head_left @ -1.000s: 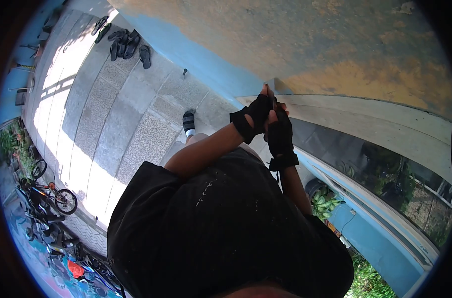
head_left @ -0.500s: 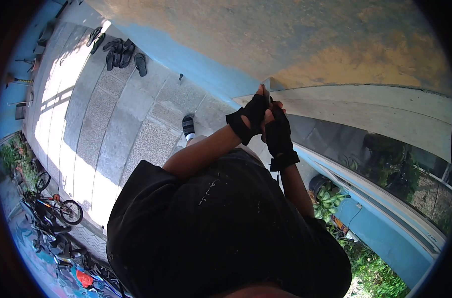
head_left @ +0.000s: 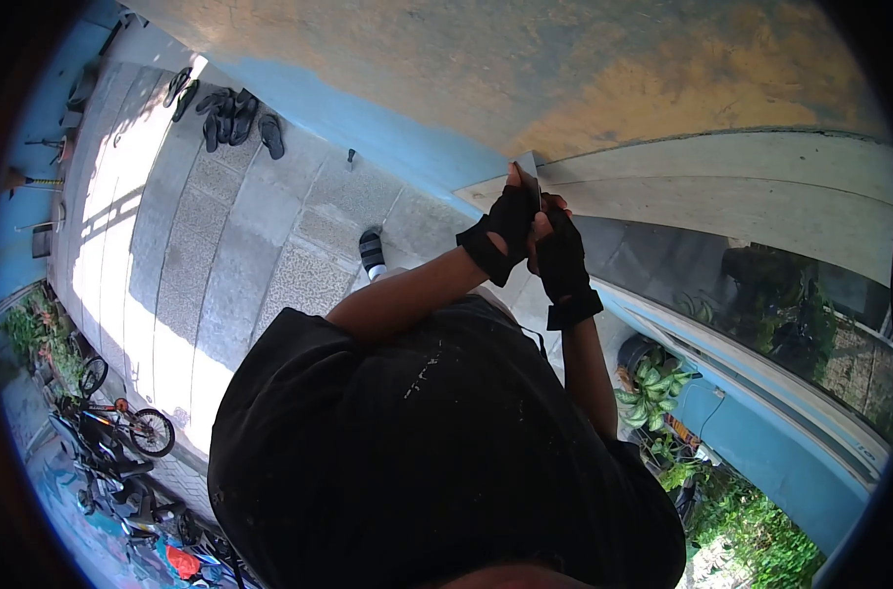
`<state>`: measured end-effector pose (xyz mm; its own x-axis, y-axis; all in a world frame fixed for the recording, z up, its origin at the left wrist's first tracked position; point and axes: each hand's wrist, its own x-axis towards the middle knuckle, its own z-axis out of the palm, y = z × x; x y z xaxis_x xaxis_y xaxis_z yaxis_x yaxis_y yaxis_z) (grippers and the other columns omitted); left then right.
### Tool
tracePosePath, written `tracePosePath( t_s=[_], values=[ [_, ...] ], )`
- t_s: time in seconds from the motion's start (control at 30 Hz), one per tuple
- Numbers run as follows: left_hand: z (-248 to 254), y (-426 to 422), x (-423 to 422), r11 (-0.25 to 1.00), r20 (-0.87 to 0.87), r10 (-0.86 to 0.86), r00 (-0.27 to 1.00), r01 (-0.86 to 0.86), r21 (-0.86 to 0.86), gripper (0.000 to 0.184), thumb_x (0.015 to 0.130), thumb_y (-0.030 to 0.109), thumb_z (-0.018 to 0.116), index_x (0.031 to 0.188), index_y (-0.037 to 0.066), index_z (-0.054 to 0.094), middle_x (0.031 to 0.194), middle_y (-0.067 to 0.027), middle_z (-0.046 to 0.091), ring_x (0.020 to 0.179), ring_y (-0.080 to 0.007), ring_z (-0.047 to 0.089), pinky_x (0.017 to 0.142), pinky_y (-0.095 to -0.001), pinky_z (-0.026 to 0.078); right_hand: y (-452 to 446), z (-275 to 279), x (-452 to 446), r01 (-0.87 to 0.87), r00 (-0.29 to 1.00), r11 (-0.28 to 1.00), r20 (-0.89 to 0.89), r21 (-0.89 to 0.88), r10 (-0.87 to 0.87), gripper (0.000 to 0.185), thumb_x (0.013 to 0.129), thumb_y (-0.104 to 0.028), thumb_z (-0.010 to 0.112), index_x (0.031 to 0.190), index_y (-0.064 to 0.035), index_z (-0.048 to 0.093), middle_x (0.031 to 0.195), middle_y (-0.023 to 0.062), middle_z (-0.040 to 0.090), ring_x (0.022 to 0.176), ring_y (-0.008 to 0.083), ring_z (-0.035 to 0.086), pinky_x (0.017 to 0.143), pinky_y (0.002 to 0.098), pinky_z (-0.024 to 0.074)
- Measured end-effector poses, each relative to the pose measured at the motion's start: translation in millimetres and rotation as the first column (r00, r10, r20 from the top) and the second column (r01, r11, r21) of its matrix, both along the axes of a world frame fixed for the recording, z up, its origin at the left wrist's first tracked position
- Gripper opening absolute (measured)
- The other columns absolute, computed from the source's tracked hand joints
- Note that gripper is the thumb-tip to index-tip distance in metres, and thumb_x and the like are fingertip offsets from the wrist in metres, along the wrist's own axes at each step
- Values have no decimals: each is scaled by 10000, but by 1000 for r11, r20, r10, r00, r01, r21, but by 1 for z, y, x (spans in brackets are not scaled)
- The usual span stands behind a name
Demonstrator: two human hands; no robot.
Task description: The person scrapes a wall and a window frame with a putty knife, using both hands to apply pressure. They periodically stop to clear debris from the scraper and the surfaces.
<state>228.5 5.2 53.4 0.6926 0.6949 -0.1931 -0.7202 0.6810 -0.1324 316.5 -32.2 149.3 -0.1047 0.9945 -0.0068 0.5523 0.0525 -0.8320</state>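
Observation:
Both hands wear black fingerless gloves and meet at the wall, by the left end of the pale window frame (head_left: 662, 191). My left hand (head_left: 510, 221) is closed on a thin, flat grey plate (head_left: 529, 177), its fingertips along the plate's near side. Close beside it, my right hand (head_left: 558, 245) is closed too, with its thumb near the plate's lower end; what its curled fingers hold is hidden. The plate's upper end is at the painted wall (head_left: 446, 79), which is blue low down and patchy brown and ochre above.
Several dark sandals (head_left: 232, 116) lie on the paved floor (head_left: 235, 265) along the wall. A bicycle (head_left: 152, 432) and motorcycles stand at the lower left. Window glass (head_left: 741, 294), a potted plant (head_left: 652, 393) and a blue ledge (head_left: 760, 442) are at the right.
The view has shifted and turned slightly. Both hands stay together at the frame's end, with the plate still in place between them.

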Motion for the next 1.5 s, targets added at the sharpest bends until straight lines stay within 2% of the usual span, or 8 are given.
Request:
tracePosePath(
  t_s=[0.13, 0.33, 0.5, 0.73, 0.83, 0.93, 1.37, 1.5],
  values=[
    [11, 1, 5, 990, -202, 139, 969, -138, 20, 771, 837, 762, 340, 877, 37, 597, 863, -138, 635, 878, -309, 637, 797, -459, 531, 6, 1, 9, 15, 955, 870, -250, -492, -158, 291, 968, -231, 482, 1173, -46, 573, 870, 107, 597, 755, 223, 578, 692, 321, 468],
    [-2, 21, -39, 951, -308, 263, 914, -300, -76, 649, 881, 701, 357, 798, 94, 570, 791, -97, 604, 856, -308, 625, 760, -464, 532, 31, -44, -36, -109, 986, 988, 141, 105, 93, 294, 973, -228, 479, 1196, -59, 569, 947, 119, 620, 842, 244, 603, 754, 339, 479],
    [6, 7, -28, 992, -185, 122, 975, -123, 5, 651, 882, 700, 352, 754, 98, 561, 851, -133, 615, 908, -328, 621, 768, -470, 534, 8, -14, -24, 18, 981, 935, -173, -353, -85, 374, 973, -319, 486, 1213, -36, 540, 856, 36, 589, 703, 109, 552, 629, 254, 449],
    [1, 7, -15, 989, -109, 146, 983, -143, 42, 840, 835, 772, 301, 1161, 27, 511, 913, -151, 618, 903, -282, 623, 825, -408, 522, 9, -14, -10, -1, 998, 1000, 67, -5, 1, 323, 988, -246, 446, 1208, -34, 547, 850, 91, 621, 727, 187, 603, 643, 301, 469],
    [4, 8, -12, 998, -37, 20, 999, -18, 54, 825, 845, 766, 278, 1145, 35, 518, 895, -139, 621, 901, -287, 623, 817, -434, 523, 8, 1, -4, 14, 948, 872, -272, -489, -168, 344, 971, -278, 484, 1185, -15, 545, 988, 141, 604, 833, 240, 597, 758, 318, 463],
    [8, 17, -25, 973, -241, 216, 946, -228, -21, 716, 862, 730, 334, 1024, 72, 566, 827, -116, 623, 910, -311, 630, 781, -471, 541, 29, -17, -23, -101, 995, 993, 16, -67, 102, 345, 977, -284, 476, 1187, -18, 539, 909, 109, 588, 785, 127, 577, 684, 259, 452],
    [5, 10, -34, 991, -148, 51, 988, -33, 126, 889, 799, 810, 307, 1014, -10, 573, 915, -148, 634, 842, -276, 635, 766, -383, 536, 6, -18, -24, 30, 999, 999, 14, -41, -30, 325, 965, -258, 476, 1189, -37, 557, 892, 153, 635, 781, 314, 625, 674, 374, 473],
    [11, 7, -18, 991, -261, 126, 957, -107, 84, 889, 796, 816, 291, 967, -3, 594, 900, -141, 640, 783, -274, 641, 746, -378, 545, 1, -6, -11, 38, 977, 947, -187, -320, -103, 285, 970, -233, 479, 1156, -45, 586, 838, 102, 626, 729, 197, 615, 649, 322, 467]
  ],
)
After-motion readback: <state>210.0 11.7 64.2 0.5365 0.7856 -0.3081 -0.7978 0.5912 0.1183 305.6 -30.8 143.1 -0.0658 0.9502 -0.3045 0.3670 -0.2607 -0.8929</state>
